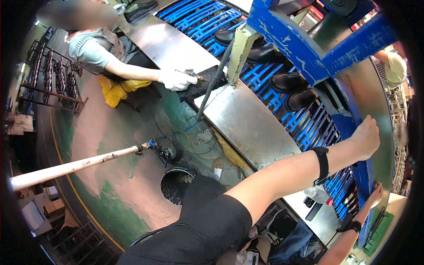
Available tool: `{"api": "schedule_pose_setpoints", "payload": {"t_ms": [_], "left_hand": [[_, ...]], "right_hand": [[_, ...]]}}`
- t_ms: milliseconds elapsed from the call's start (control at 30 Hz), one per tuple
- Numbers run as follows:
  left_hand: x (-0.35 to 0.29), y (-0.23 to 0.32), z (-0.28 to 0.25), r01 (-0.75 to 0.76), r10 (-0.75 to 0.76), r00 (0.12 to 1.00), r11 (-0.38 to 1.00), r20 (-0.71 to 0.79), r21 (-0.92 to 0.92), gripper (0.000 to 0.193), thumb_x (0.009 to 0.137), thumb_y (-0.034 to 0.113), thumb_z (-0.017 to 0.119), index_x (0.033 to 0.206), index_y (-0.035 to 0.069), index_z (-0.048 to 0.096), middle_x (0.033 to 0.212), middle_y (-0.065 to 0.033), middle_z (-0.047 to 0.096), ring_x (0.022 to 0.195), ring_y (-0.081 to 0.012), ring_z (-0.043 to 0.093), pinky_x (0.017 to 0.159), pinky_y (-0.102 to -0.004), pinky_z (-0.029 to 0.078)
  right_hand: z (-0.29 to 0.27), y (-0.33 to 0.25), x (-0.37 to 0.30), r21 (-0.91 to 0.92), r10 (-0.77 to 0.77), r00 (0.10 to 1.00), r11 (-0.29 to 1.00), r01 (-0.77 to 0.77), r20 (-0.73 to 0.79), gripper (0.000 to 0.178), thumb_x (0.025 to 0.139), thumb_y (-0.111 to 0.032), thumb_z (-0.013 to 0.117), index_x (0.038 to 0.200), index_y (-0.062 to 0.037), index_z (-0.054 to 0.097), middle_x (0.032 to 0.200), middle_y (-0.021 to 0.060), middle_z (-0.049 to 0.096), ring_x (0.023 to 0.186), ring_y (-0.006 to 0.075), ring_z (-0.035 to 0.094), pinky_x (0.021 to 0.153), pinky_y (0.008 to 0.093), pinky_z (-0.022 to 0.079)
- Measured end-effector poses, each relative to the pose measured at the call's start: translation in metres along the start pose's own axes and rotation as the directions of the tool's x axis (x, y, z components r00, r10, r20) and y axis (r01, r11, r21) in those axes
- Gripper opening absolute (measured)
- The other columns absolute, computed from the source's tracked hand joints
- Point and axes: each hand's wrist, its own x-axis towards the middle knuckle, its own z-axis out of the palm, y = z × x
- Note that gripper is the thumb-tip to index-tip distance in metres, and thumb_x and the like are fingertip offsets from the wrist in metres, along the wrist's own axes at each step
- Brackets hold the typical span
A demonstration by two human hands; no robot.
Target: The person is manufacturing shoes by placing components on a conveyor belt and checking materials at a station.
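My left arm reaches across the conveyor of blue slats (260, 79) to the far right. My left hand (365, 138) is curled like a fist beside a blue painted metal rail (364, 176); what its fingers close on, if anything, is hidden. Lower down, my right hand (375, 195) is at the outer side of the same rail, its fingers bent together and partly out of sight. Both wrists wear black straps. Black leather shoes (288, 82) stand on the slats, left of a large blue machine frame (287, 39). A clear bottle (316, 193) with a red cap lies below my left forearm.
Steel plates (240, 126) edge the conveyor. At upper left a co-worker's white-gloved hand (176, 80) holds a small tool over a dark pad. A black bucket (176, 181), straw broom (229, 150) and pale pipe (84, 166) lie on the left. Shoe racks (53, 75) stand beyond.
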Motion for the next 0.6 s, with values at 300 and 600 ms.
{"api": "schedule_pose_setpoints", "payload": {"t_ms": [300,600], "left_hand": [[-0.008,0.002,-0.007,0.052,-0.051,0.998,0.997,0.028,-0.049,0.016,0.072,0.022,0.064,0.079,0.013,0.074,0.084,-0.0020,0.063,0.090,-0.0215,0.054,0.080,-0.0342,0.037],[-0.007,-0.006,-0.010,0.002,-0.002,1.000,1.000,-0.002,-0.001,0.018,0.071,0.023,0.064,0.079,0.011,0.074,0.082,-0.0020,0.061,0.089,-0.0211,0.052,0.076,-0.0338,0.038]], "right_hand": [[0.002,-0.032,-0.030,0.091,-0.027,0.997,0.995,0.033,-0.066,0.043,0.100,-0.039,0.043,0.107,-0.0053,0.069,0.096,0.0110,0.069,0.085,0.0272,0.064,0.078,0.0375,0.048],[0.001,-0.039,-0.026,0.047,-0.029,0.999,0.998,0.030,-0.038,0.043,0.100,-0.039,0.044,0.107,-0.0039,0.068,0.104,0.0120,0.070,0.095,0.0290,0.064,0.084,0.0372,0.048]]}}
